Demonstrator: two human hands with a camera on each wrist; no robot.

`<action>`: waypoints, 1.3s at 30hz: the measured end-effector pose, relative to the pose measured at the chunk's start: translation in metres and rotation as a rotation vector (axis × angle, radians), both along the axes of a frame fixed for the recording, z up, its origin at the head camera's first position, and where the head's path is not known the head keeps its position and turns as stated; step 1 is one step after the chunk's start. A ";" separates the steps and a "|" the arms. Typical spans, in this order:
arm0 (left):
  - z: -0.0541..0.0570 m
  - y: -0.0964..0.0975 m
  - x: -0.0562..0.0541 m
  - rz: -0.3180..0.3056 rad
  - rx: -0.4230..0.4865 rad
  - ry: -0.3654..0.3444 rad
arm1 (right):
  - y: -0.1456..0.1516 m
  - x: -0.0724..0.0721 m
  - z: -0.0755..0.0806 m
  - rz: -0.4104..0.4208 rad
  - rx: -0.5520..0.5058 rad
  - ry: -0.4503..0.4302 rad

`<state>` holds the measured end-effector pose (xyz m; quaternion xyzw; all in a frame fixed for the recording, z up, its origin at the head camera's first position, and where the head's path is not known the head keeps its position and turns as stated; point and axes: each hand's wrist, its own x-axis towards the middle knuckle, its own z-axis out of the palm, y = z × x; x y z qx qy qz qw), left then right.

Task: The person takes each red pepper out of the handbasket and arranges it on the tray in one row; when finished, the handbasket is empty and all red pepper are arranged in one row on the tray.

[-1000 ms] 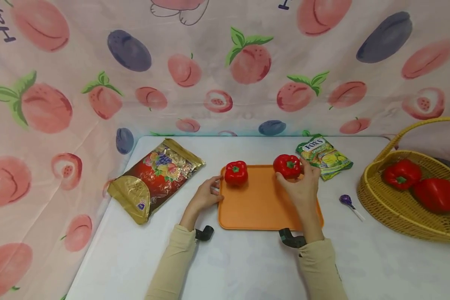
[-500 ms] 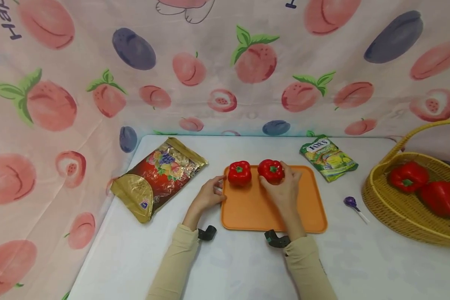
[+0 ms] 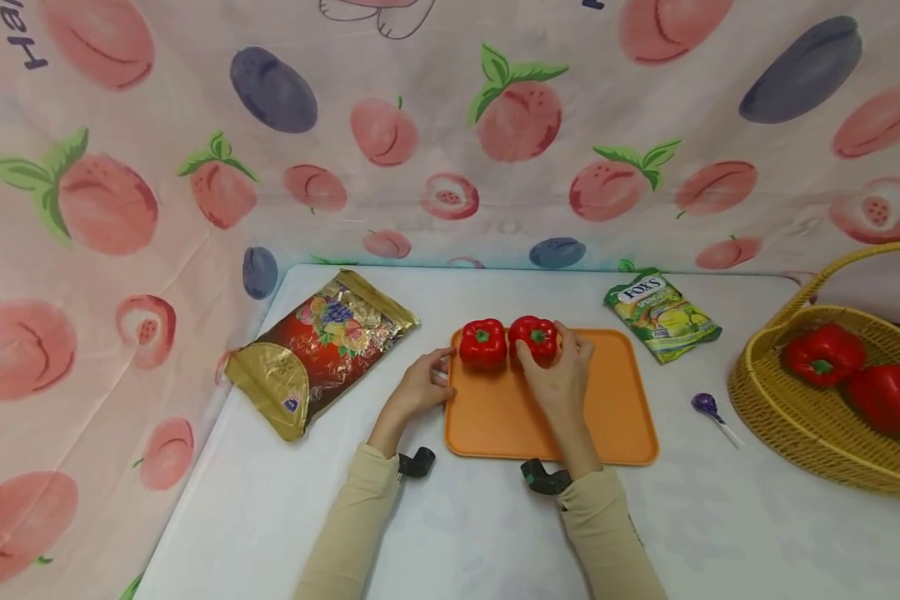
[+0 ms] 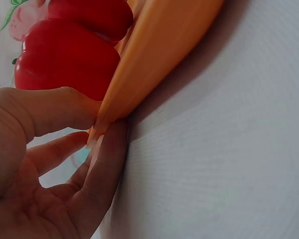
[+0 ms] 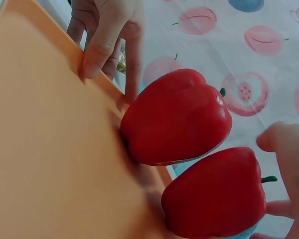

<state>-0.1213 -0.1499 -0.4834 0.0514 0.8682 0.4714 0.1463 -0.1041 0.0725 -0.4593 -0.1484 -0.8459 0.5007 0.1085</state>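
Two red bell peppers stand stem up, side by side, on an orange tray point(image 3: 487, 425). The left bell pepper point(image 3: 483, 345) is near the tray's back left corner, with the right bell pepper point(image 5: 217, 196) close beside it. My left hand point(image 3: 417, 385) pinches the tray's left rim, thumb on top and fingers against the outside in the left wrist view. Around the right pepper, my right hand point(image 3: 558, 375) has its fingers spread. In the right wrist view its thumb point(image 5: 279, 137) sits just off the pepper's top, and fingers reach behind the stem side.
A yellow wicker basket point(image 3: 765, 400) at the right holds two more red peppers point(image 3: 825, 354). Behind the tray's right side lies a green FOX'S candy bag point(image 3: 663, 317). A purple lollipop point(image 3: 708, 407) lies before the basket. A red and gold packet point(image 3: 322, 350) is at the left.
My right hand has moved left with the right pepper, from the tray's back right to beside the left pepper, and its thumb now stands off it. The left hand stays at the rim.
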 end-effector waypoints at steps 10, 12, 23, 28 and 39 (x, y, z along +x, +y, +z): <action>-0.001 0.001 -0.002 0.000 0.003 0.008 | 0.002 0.001 0.001 0.002 -0.016 0.050; -0.001 0.001 -0.001 0.003 0.004 0.006 | 0.003 0.001 0.001 0.000 -0.021 0.051; 0.001 0.000 0.000 -0.001 0.009 0.007 | 0.012 -0.008 0.003 0.014 0.030 0.021; -0.001 0.000 0.000 0.002 0.011 0.006 | 0.019 -0.025 0.005 0.118 0.149 -0.011; 0.001 -0.001 0.001 -0.003 0.020 -0.003 | 0.026 -0.044 -0.002 0.257 0.134 -0.012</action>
